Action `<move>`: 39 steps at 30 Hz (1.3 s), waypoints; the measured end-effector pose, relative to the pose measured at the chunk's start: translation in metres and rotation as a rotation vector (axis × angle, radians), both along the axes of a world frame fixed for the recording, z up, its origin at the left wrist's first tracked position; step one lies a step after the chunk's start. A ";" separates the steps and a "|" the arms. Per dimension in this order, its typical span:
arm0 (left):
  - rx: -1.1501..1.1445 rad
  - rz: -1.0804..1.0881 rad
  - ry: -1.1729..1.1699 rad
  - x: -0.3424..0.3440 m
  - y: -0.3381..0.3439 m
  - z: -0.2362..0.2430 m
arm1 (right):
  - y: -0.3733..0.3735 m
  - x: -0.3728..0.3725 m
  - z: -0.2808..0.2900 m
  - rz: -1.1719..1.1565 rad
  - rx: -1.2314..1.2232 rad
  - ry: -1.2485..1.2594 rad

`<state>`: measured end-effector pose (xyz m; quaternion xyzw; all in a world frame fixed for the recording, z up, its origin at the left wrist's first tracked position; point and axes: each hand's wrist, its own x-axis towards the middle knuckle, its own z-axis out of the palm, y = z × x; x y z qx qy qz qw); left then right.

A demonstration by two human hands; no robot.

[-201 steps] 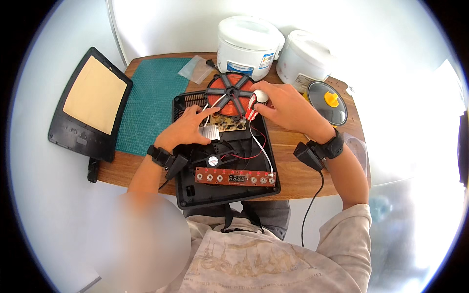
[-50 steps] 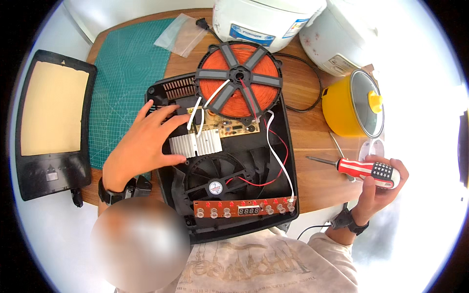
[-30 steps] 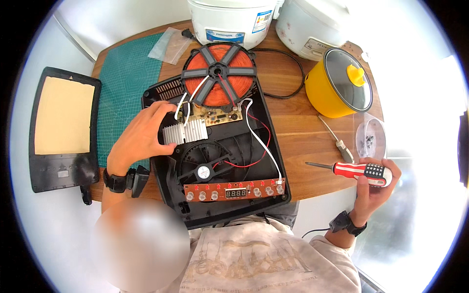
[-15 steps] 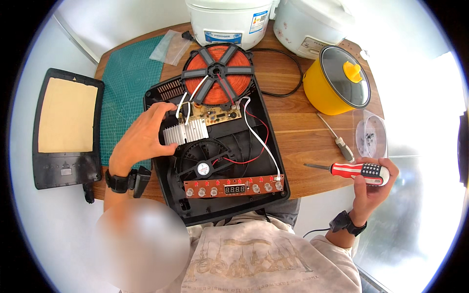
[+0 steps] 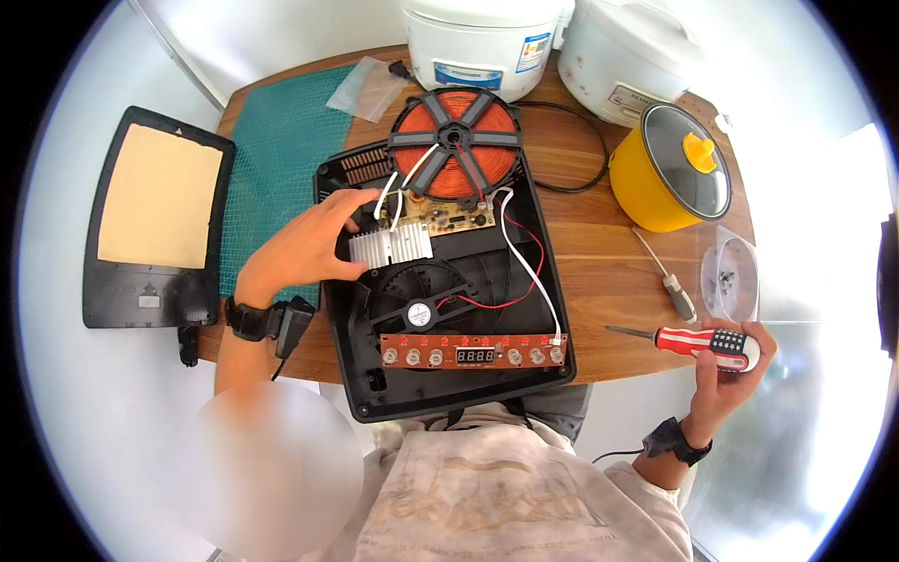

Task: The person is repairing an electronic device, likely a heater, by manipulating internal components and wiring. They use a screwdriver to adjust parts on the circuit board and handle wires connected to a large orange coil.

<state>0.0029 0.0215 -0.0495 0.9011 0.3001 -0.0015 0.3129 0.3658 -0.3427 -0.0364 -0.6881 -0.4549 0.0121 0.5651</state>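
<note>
My left hand (image 5: pixel 309 244) grips the left end of the circuit board (image 5: pixel 454 217) and its finned silver heat sink (image 5: pixel 391 245), thumb and fingers spanning them, inside an open black appliance housing (image 5: pixel 365 393). The orange coil (image 5: pixel 478 159) lies over the board's back, with white and red wires. A fan (image 5: pixel 421 290) and a brown button panel with display (image 5: pixel 440 351) are nearer me. At the right, my right hand (image 5: pixel 726 379) holds a red-striped, star-patterned screwdriver (image 5: pixel 693 342), its tip pointing left toward the housing.
The black cover with cream sheet (image 5: pixel 159 192) is left of the green mat (image 5: pixel 272 122). Two white cookers (image 5: pixel 473 42) (image 5: pixel 623 56), a plastic bag (image 5: pixel 365 89) and a cable (image 5: pixel 595 150) are behind. A yellow pot (image 5: pixel 646 178), grey screwdriver (image 5: pixel 681 300) and screw dish (image 5: pixel 729 276) sit right.
Since the earliest frame, my right hand has moved from the coil out to the right with the screwdriver. My left hand stays at the heat sink. Over the last second, little besides the view has shifted.
</note>
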 end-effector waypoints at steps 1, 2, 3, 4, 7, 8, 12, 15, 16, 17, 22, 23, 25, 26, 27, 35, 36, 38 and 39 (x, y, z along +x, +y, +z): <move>-0.025 0.005 -0.010 0.002 -0.001 0.001 | 0.000 -0.001 0.001 -0.001 -0.001 0.006; -0.049 0.010 -0.019 0.002 -0.001 0.002 | 0.000 -0.002 0.001 -0.002 -0.002 0.012; -0.040 0.003 -0.033 0.000 -0.001 0.000 | 0.000 -0.002 0.001 0.003 0.000 0.014; -0.030 -0.004 -0.046 -0.002 0.000 -0.004 | 0.001 -0.003 0.001 0.009 0.003 0.016; -0.033 0.019 -0.008 0.000 -0.002 -0.004 | 0.002 -0.004 0.003 0.022 0.004 0.004; -0.039 0.034 0.017 0.002 -0.003 -0.002 | 0.002 -0.004 0.003 0.026 0.004 -0.002; -0.032 0.022 0.059 0.003 -0.008 0.003 | 0.006 -0.009 0.007 0.014 0.006 0.000; 0.087 -0.023 0.069 0.002 -0.010 -0.006 | 0.009 -0.010 0.009 0.007 -0.016 0.015; 0.056 0.011 0.074 0.001 -0.010 -0.008 | 0.010 -0.011 0.008 0.009 -0.020 0.018; 0.025 0.046 0.080 0.002 -0.011 -0.009 | 0.011 -0.011 0.007 0.012 -0.025 0.020; 0.196 0.023 0.022 0.000 -0.013 -0.024 | 0.015 -0.013 0.005 0.002 -0.042 0.016; 0.177 0.036 0.031 0.001 -0.013 -0.023 | 0.016 -0.013 0.005 -0.003 -0.044 0.016; 0.158 0.053 0.024 0.002 -0.012 -0.023 | 0.018 -0.012 0.003 -0.003 -0.037 0.011; 0.154 0.057 0.009 0.002 -0.013 -0.024 | 0.019 -0.012 0.002 -0.004 -0.035 0.008; 0.149 0.061 -0.004 0.002 -0.014 -0.024 | 0.020 -0.012 0.003 -0.004 -0.032 0.003; 0.219 0.036 -0.100 0.000 -0.014 -0.029 | 0.023 -0.012 0.001 -0.018 -0.038 0.010; 0.232 0.036 -0.102 0.000 -0.014 -0.030 | 0.023 -0.013 0.001 -0.015 -0.034 0.008; 0.224 0.038 -0.090 0.001 -0.014 -0.029 | 0.022 -0.015 0.001 -0.011 -0.025 0.004; 0.223 0.040 -0.085 0.001 -0.014 -0.029 | 0.022 -0.015 0.001 -0.013 -0.025 -0.002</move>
